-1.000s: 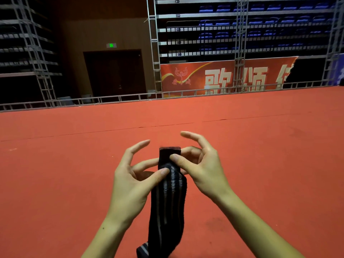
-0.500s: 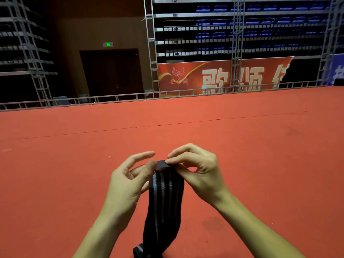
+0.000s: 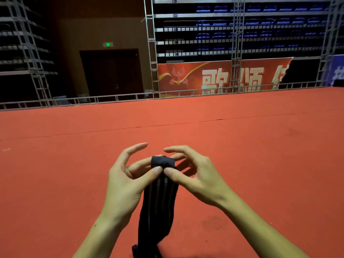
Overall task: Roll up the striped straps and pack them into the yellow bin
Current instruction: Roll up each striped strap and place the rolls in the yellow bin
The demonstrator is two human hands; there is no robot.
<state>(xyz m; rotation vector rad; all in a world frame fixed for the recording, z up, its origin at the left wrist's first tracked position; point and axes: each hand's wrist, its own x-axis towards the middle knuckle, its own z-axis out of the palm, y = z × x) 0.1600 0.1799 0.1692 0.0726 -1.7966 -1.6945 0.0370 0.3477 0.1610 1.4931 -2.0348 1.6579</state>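
A black strap with thin grey stripes (image 3: 158,205) hangs down in front of me, its top end folded into a small roll. My left hand (image 3: 124,185) pinches the roll from the left with thumb and middle fingers, index finger raised. My right hand (image 3: 193,174) pinches it from the right, thumb against the front, index finger lifted above. Both thumbs meet just under the roll. The strap's lower end runs out of the bottom of the frame. No yellow bin is in view.
Red carpet (image 3: 242,155) covers the stage floor all around. A low metal truss rail (image 3: 130,96) edges the far side, with a red banner (image 3: 214,77), scaffold towers and blue seating behind it.
The roll at the strap's top has grown by a turn. My fingers closed over the strap's end half a second ago and have now spread apart again, thumbs pressed below the roll.
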